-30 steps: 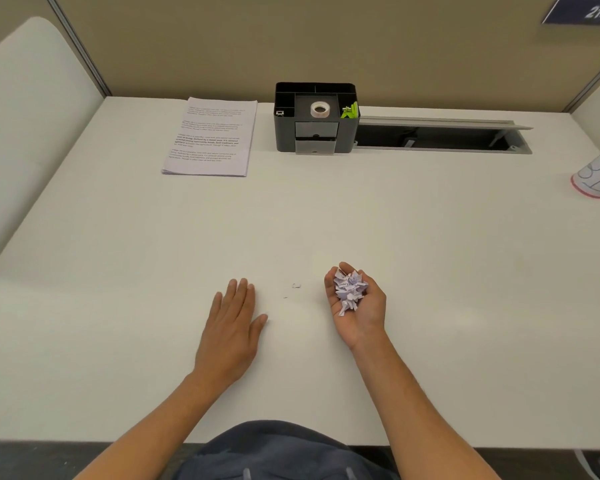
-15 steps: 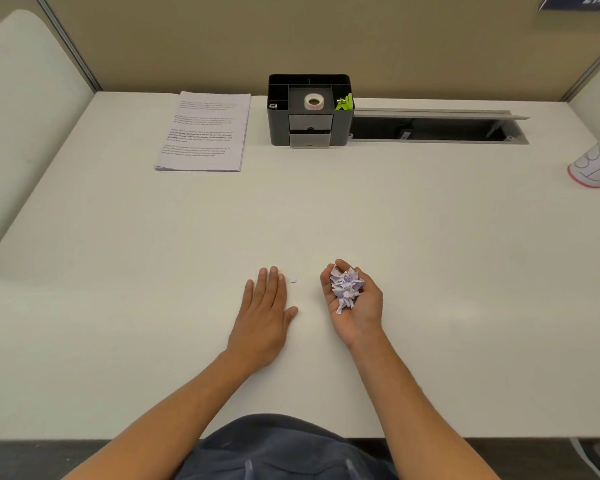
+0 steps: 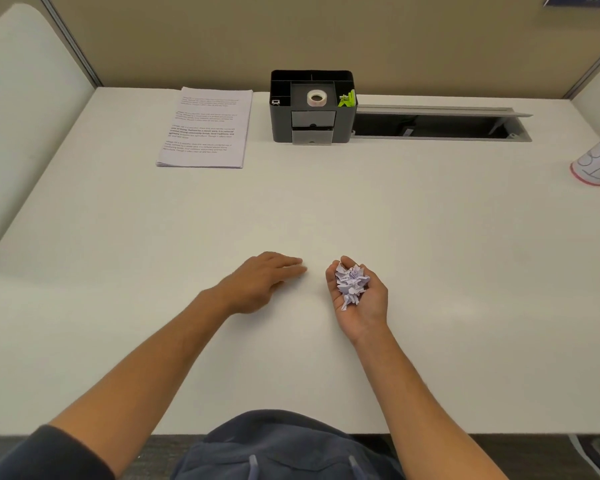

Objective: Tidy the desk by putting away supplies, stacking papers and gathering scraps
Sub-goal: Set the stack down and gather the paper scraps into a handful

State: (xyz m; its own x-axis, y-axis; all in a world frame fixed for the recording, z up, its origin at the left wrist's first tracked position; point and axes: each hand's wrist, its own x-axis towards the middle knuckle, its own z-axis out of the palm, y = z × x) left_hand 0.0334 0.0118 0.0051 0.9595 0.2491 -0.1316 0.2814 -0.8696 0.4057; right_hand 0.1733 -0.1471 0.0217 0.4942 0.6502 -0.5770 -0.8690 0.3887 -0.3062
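My right hand (image 3: 361, 299) lies palm up on the white desk (image 3: 430, 237), cupped around a clump of torn paper scraps (image 3: 351, 283). My left hand (image 3: 264, 280) rests palm down just to its left, fingers together and pointing right, fingertips on the desk a short gap from the right hand. Whether any scrap lies under those fingers is hidden. A neat stack of printed papers (image 3: 205, 128) sits at the back left. Beside it stands a black desk organizer (image 3: 310, 107) holding a tape roll (image 3: 316, 98) and green clips (image 3: 347, 98).
An open cable tray (image 3: 437, 126) runs along the back edge to the right of the organizer. A pink and white cup (image 3: 598, 161) stands at the far right. Partition walls close off the back and sides of the desk.
My left hand has slid to the right across the desk and turned its fingers toward my right hand, covering the spot where tiny scraps lay. The right hand has stayed put with its scraps.
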